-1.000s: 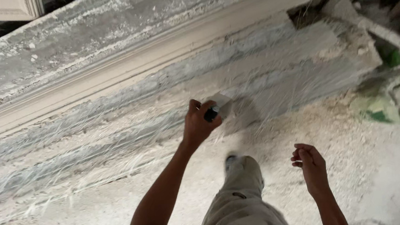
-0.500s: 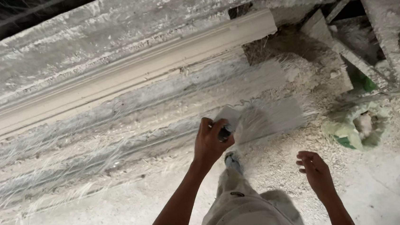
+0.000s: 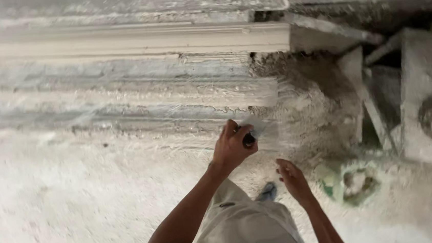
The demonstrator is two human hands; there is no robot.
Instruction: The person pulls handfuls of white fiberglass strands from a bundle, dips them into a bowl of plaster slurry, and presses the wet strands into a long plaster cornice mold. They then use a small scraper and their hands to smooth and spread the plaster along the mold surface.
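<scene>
- My left hand (image 3: 232, 147) sits just below the middle of the frame, fingers curled shut around the dark handle of a flat scraper (image 3: 256, 134).
- The scraper's pale blade is smeared by motion blur; it lies against the lower edge of the ribbed plaster slab (image 3: 122, 100), near that slab's right end. I cannot tell exactly how much of the blade touches.
- My right hand (image 3: 292, 178) hangs lower and to the right of the left one, fingers loosely spread, holding nothing and touching nothing.
- The slab runs from the left edge of the frame to about the middle, with long ridges and grooves along its length.
- Above it, in the upper half of the frame, a smooth cream moulding (image 3: 133, 43) lies parallel and ends square near upper centre.
- Between my two forearms I see my light trouser leg (image 3: 245, 227) and, just past it, the toe of a blue shoe (image 3: 268, 190).
- To the lower right, a green basin (image 3: 352, 183) crusted with white paste rests on the floor, near the right hand but apart from it.
- Broken grey slabs and strips (image 3: 378, 98) are stacked on the right side of the frame.
- The floor (image 3: 53, 201) at lower left is covered in white dust and crumbs.
</scene>
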